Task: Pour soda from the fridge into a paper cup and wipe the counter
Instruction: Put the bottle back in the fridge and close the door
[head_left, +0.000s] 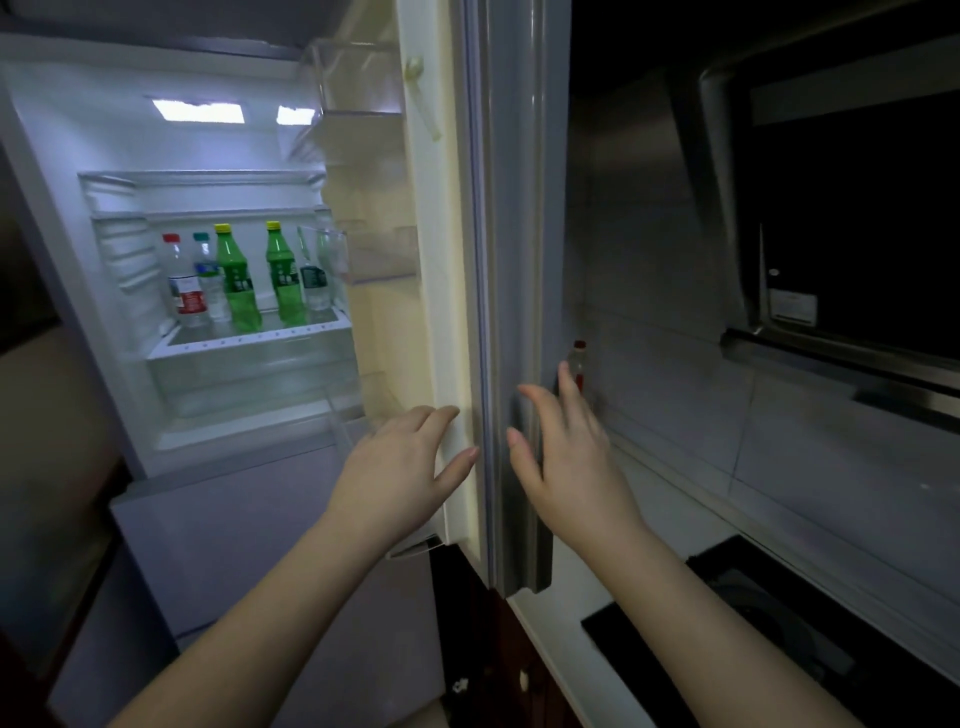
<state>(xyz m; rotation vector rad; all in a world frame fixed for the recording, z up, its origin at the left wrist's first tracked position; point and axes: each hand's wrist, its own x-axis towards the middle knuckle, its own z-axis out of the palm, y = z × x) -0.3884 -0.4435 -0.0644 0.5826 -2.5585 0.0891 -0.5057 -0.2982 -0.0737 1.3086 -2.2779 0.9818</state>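
The fridge stands wide open and its door (511, 291) swings out edge-on in front of me. On a lit shelf inside stand two green soda bottles with yellow caps (236, 280) (283, 273) among clear water bottles (182, 280). My left hand (402, 467) rests with straight fingers on the door's pale inner face. My right hand (563, 457) is spread beside the door's grey outer edge, holding nothing. No paper cup is in view.
A white counter (550, 623) with a black cooktop (727, 623) lies at the lower right. A small red-capped bottle (577, 364) stands by the tiled wall behind the door. A range hood (831, 208) hangs at the upper right. Clear door bins (379, 254) line the door.
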